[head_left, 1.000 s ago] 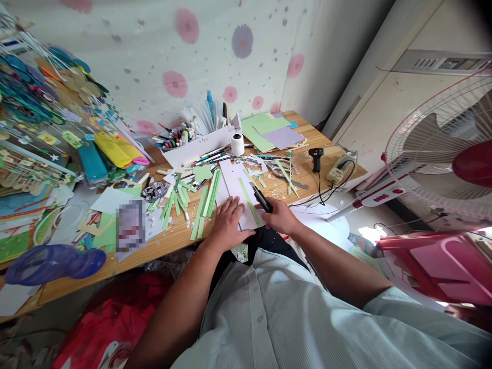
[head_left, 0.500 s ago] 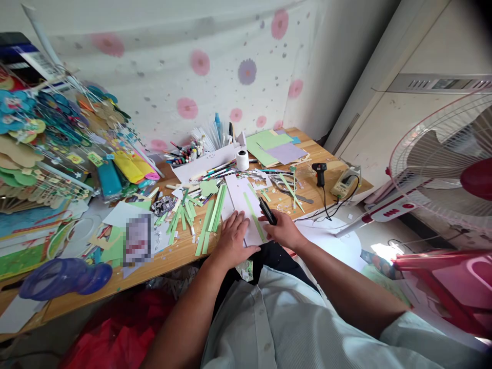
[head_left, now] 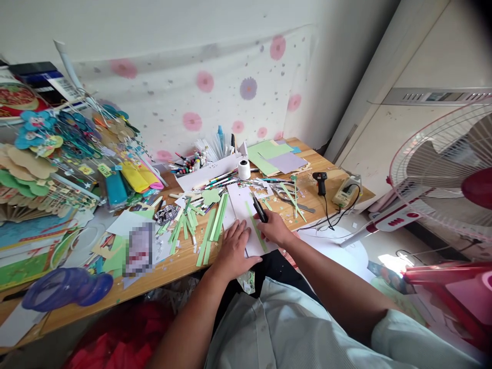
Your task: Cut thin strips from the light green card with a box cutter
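Fingers of left hand (head_left: pixel 235 251) laid flat, nothing grasped; white sheet (head_left: pixel 239 201) pressed by them, likely against slipping. Black pen-like tool (head_left: pixel 260 209) gripped by right hand (head_left: pixel 274 229), 2 o'clock from left; tip unclear. Pale green strip (head_left: pixel 251 214), narrow, straight, laid lengthwise on sheet, 1 o'clock. Loose strips (head_left: pixel 219 218) bunched at 11, spool (head_left: pixel 244 169) at 12, presumably within reach.

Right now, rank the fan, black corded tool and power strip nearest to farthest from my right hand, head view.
1. Black corded tool, ahead and right of your right hand.
2. Power strip, farther right.
3. Fan, far right.
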The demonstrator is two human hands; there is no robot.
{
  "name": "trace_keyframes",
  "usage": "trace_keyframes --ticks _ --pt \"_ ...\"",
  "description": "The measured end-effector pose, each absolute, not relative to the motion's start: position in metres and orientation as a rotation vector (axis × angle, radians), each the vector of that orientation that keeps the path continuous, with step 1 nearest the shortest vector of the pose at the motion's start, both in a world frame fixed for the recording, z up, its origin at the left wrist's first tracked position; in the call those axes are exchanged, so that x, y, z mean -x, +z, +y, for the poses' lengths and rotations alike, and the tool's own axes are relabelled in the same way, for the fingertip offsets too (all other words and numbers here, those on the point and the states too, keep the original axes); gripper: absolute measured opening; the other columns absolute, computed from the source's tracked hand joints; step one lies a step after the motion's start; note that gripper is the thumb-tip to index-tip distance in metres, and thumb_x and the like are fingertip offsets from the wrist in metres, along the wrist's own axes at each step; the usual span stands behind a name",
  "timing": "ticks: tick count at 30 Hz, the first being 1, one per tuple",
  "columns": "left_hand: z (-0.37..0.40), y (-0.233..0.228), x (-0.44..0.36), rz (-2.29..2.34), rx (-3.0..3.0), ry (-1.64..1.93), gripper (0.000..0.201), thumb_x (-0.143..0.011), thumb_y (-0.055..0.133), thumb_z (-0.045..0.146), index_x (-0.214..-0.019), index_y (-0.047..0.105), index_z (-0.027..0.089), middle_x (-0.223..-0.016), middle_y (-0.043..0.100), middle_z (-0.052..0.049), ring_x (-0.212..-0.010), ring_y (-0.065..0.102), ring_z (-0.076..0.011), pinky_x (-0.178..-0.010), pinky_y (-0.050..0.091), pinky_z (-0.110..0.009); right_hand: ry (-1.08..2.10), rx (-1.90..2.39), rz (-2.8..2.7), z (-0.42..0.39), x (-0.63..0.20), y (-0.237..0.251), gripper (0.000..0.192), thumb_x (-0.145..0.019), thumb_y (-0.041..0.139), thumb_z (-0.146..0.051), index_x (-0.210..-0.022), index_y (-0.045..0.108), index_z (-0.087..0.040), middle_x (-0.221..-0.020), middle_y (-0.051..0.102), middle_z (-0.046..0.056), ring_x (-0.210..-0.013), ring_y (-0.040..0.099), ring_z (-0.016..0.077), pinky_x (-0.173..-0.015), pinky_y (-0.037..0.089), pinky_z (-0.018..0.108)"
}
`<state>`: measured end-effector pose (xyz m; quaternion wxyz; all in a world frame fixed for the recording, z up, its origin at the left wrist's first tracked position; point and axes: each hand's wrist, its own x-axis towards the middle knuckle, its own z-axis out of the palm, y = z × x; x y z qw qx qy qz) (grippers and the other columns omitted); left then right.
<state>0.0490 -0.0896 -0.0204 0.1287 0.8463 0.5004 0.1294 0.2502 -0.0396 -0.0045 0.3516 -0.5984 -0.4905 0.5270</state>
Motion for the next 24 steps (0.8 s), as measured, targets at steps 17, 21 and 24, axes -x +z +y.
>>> trace_keyframes --ticks 17,21,24 --pt "-0.088 -0.021 -0.049 1.428 -2.52 0.387 0.088 -0.079 0.093 0.052 -0.153 0.057 0.019 -0.175 0.043 -0.019 -0.166 0.032 -0.0414 -0.135 0.027 -0.062 1.131 1.633 -1.523 -0.047 -0.266 -0.015 0.024 -0.079 0.07 -0.012 -0.101 0.075 -0.021 -0.083 0.078 -0.001 -0.056 0.066 0.0132 -0.058 0.051 0.023" --pt "-0.087 -0.021 -0.05 1.426 -2.527 0.381 0.088 -0.079 0.093 0.052 -0.153 0.057 0.019 -0.174 0.044 -0.019 -0.166 0.033 -0.0419 -0.135 0.029 -0.062 1.034 1.673 -1.622 -0.047 -0.265 -0.01 0.026 -0.079 0.07 -0.011 -0.101 0.077 -0.022 -0.079 0.076 -0.002 -0.066 0.069 0.0163 -0.069 0.052 0.025" --pt "-0.087 -0.02 -0.05 1.423 -2.529 0.393 0.088 -0.079 0.093 0.052 -0.153 0.057 0.019 -0.175 0.043 -0.019 -0.166 0.032 -0.0413 -0.135 0.029 -0.061 0.964 1.674 -1.69 -0.048 -0.264 -0.011 0.03 -0.078 0.072 -0.009 -0.105 0.078 -0.022 -0.085 0.078 0.0 -0.077 0.071 0.0181 -0.077 0.053 0.026"
